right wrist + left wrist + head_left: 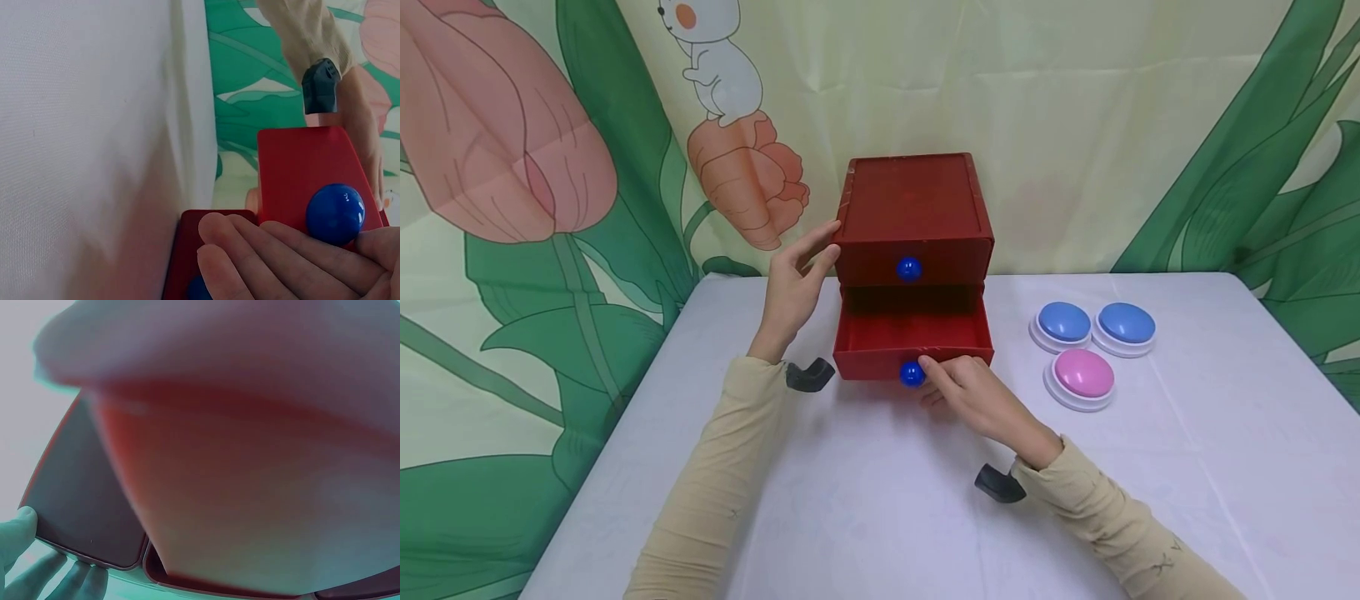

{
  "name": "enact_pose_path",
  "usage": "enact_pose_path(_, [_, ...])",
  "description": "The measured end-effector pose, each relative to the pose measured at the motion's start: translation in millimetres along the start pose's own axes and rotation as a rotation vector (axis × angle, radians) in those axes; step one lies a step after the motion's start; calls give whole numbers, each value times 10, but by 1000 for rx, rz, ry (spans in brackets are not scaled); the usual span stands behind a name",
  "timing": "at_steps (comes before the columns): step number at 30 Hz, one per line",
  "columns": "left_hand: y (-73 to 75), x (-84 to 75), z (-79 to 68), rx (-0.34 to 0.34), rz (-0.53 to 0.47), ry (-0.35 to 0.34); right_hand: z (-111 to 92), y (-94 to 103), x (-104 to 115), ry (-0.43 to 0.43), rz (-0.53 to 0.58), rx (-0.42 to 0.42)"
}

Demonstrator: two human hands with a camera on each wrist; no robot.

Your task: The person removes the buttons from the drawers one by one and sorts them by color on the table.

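Observation:
A red box (913, 200) with two stacked drawers stands toward the back of the table, one blue knob on each drawer front. Its upper drawer (865, 265) is closed and the lower drawer (861, 365) is pulled out, with no contents visible inside. My left hand (793, 292) touches the box's left side near the top front corner, fingers extended. With thumb and fingers my right hand (973, 396) pinches the lower drawer's blue knob (912, 374) from its right side. In the right wrist view, a blue knob (335, 214) shows beside the thumb. A blurred shape covers much of the left wrist view.
Right of the box lie two blue push buttons (1063, 322) and a pink push button (1083, 372), all on white bases. A white cloth covers the table (880, 500). Behind hangs a printed curtain (1045, 150) with plants, a rabbit and a carrot.

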State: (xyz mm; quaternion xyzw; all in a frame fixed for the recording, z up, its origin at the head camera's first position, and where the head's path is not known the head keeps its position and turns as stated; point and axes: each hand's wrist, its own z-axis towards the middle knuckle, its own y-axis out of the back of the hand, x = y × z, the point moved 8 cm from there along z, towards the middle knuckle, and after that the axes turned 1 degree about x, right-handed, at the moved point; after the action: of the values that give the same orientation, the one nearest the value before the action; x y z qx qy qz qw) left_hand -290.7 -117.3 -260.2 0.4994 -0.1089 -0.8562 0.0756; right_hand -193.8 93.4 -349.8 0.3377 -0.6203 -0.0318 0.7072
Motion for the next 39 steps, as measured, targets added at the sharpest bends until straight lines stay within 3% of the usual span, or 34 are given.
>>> enact_pose_path(26, [10,5,6,-4,-10,-1,45,36,-2,-12,15,-41])
enact_pose_path(39, [0,4,9,-5,-18,10,170,84,-85,4,89,-66])
